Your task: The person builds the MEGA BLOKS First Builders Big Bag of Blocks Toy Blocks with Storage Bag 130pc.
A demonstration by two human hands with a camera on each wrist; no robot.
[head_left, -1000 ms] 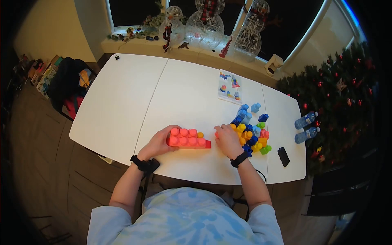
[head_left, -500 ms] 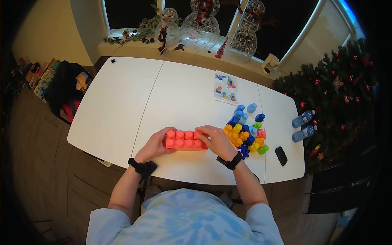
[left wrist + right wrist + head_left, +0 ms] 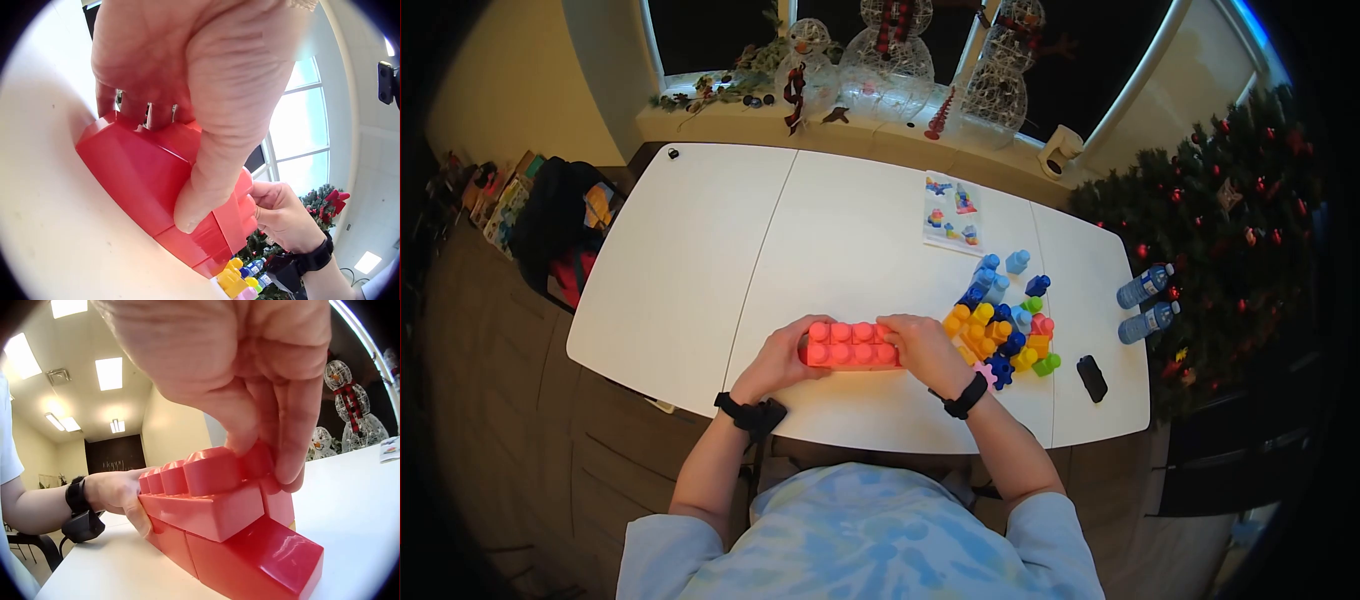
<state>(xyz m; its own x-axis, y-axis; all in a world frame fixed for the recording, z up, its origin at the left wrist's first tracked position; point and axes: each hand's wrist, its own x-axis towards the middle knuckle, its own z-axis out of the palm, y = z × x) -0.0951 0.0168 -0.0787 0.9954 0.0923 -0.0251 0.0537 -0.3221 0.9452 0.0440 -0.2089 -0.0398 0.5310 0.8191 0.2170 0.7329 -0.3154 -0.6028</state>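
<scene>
Pink toy building blocks (image 3: 850,356) with round studs form a long two-row layer on top of darker red blocks (image 3: 134,172) lying on the table. At the left end, my left hand (image 3: 772,362) grips this build, thumb along the near side and fingers around the far side. My right hand (image 3: 925,350) pinches a pink block (image 3: 279,505) by its stud at the far right corner of the top layer. In the right wrist view, a sloped red block (image 3: 281,556) sticks out below it. A sliver of yellow shows behind that corner.
Right of the hands lies a pile of loose blocks (image 3: 990,335) in yellow, blue, green and pink. A picture sheet (image 3: 952,212) lies behind it. A black phone (image 3: 1092,379) and two water bottles (image 3: 1146,322) are by the right edge of the white table (image 3: 670,290).
From beside the loose pile, my right hand has come left to the build's far right corner with a pink block. The yellow stud there is now covered. My left hand stays at the left end.
</scene>
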